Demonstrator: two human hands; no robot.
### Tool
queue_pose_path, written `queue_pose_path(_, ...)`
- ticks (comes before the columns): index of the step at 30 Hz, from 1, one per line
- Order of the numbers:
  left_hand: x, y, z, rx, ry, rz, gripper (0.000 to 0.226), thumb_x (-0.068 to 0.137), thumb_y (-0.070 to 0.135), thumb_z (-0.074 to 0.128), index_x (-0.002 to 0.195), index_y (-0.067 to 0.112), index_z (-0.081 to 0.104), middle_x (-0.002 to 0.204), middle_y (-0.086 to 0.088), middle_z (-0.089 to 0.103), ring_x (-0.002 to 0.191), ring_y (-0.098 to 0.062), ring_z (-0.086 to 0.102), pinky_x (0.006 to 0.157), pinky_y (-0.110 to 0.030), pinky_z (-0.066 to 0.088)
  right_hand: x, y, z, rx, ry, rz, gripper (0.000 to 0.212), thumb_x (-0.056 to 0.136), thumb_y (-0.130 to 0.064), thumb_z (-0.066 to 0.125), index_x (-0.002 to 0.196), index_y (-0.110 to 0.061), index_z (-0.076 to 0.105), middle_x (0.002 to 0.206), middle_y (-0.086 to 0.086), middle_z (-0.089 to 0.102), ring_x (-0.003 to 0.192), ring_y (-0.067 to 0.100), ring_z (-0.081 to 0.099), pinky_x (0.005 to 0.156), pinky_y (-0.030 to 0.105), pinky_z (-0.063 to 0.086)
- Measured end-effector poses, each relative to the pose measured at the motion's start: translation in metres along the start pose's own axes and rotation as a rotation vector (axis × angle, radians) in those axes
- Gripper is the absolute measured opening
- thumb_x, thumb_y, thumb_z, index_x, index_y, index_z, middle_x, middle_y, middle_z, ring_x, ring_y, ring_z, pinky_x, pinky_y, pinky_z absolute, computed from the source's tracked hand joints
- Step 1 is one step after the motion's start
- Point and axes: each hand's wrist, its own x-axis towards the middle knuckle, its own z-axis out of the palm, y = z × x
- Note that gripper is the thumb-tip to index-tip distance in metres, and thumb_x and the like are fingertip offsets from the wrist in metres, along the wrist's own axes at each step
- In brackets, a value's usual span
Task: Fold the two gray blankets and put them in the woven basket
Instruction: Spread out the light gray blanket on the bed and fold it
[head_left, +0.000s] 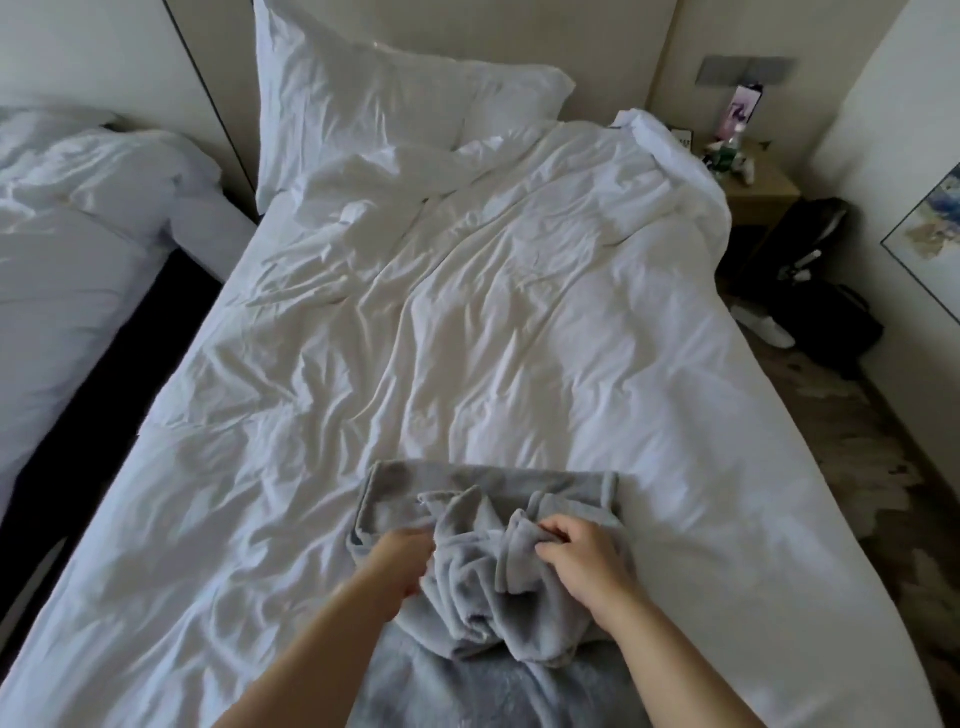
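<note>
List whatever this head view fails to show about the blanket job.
- The woven basket: nowhere in the head view.
- Gray fabric at the bottom edge: cut off by the frame and flanked by both arms; whether it is the second blanket or the same one is unclear.
- Left hand gripping the gray blanket: fingertips buried in its folds.
- Nightstand items: too small and blurred.

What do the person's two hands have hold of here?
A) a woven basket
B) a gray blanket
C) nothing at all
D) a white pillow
B: the left hand and the right hand each grip bunched folds of the gray blanket, which lies at the near end of the white bed.
</note>
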Motion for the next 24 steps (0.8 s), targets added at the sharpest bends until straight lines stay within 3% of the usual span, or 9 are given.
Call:
queue_pose_path(3,0.033,0.01,0.009,0.213,-0.009,0.068,0.027,0.081,0.004,0.053,0.058,0.013,0.062,0.052,-0.001,0.058,0.053,-0.017,0.05,0.046,-0.023,0.038,0.005,0.004,-0.002,0.029,0.013,0.004,0.012,0.082,-0.01,0.063,0.085,-0.02,0.069,0.076,-0.012,0.067,0.073,-0.002,0.058,0.063,0.008,0.041)
queue_pose_path(6,0.076,0.02,0.024,0.398,-0.043,0.145,0.018,0.087,0.013,0.056,0.083,0.001,0.069,0.079,-0.02,0.066,0.068,-0.026,0.06,0.067,-0.036,0.05,0.015,0.014,-0.003,0.032,0.059,-0.01,0.017,0.081,-0.01,0.064,0.077,-0.026,0.068,0.07,-0.016,0.067,0.07,-0.008,0.059,0.064,0.01,0.041)
queue_pose_path(8,0.104,0.026,0.035,0.454,-0.058,0.168,0.03,0.088,0.029,0.06,0.101,0.004,0.069,0.08,-0.013,0.067,0.068,-0.021,0.059,0.066,-0.029,0.048,0.024,0.023,-0.001,0.032,0.066,-0.019,0.018,0.08,-0.011,0.064,0.074,-0.028,0.066,0.074,-0.014,0.068,0.073,-0.006,0.06,0.068,0.016,0.045)
queue_pose_path(12,0.132,0.021,0.051,0.724,-0.168,0.124,0.053,0.084,0.039,0.064,0.133,0.02,0.054,0.13,-0.02,0.055,0.116,-0.031,0.056,0.094,-0.034,0.049,0.029,0.032,0.004,0.078,0.066,-0.027,0.006,0.077,-0.02,0.067,0.08,-0.025,0.069,0.08,-0.012,0.071,0.076,-0.003,0.063,0.072,0.018,0.049)
queue_pose_path(14,0.127,0.015,0.055,0.455,-0.247,0.037,0.039,0.082,0.023,0.07,0.119,0.011,0.062,0.118,-0.021,0.061,0.11,-0.032,0.06,0.092,-0.037,0.052,0.026,0.033,0.005,0.116,0.06,-0.026,0.01,0.073,-0.032,0.068,0.082,-0.029,0.07,0.081,-0.014,0.072,0.076,-0.004,0.064,0.068,0.014,0.05)
queue_pose_path(17,0.089,0.007,0.045,0.031,-0.325,0.044,0.005,0.078,0.011,0.066,0.075,0.007,0.068,0.069,-0.013,0.063,0.07,-0.028,0.059,0.06,-0.033,0.054,0.024,0.032,0.009,0.194,0.038,0.012,0.009,0.079,-0.025,0.071,0.084,-0.032,0.071,0.081,-0.013,0.073,0.076,-0.003,0.066,0.063,0.01,0.047)
queue_pose_path(20,0.046,-0.007,0.018,-0.208,-0.477,0.11,0.019,0.055,0.016,0.068,0.071,0.007,0.071,0.069,-0.016,0.062,0.067,-0.027,0.055,0.057,-0.028,0.045,0.028,0.024,0.018,0.277,-0.041,0.018,0.018,0.083,-0.007,0.071,0.089,-0.024,0.071,0.099,-0.019,0.069,0.091,-0.002,0.064,0.076,0.009,0.048)
queue_pose_path(22,0.026,-0.016,-0.001,-0.218,-0.655,0.166,0.038,0.048,0.014,0.061,0.083,0.006,0.075,0.078,-0.014,0.068,0.07,-0.026,0.057,0.06,-0.024,0.042,0.032,0.011,0.026,0.397,-0.154,0.002,0.029,0.081,0.008,0.066,0.099,-0.015,0.066,0.12,-0.02,0.062,0.099,-0.008,0.061,0.084,0.01,0.047)
queue_pose_path(24,0.012,-0.018,-0.014,-0.243,-0.828,0.197,0.046,0.05,0.021,0.064,0.089,-0.002,0.072,0.085,-0.015,0.069,0.077,-0.03,0.055,0.066,-0.03,0.04,0.034,-0.007,0.034,0.439,-0.277,-0.039,0.034,0.08,0.017,0.06,0.097,-0.012,0.064,0.1,-0.012,0.073,0.09,-0.006,0.066,0.077,0.01,0.049)
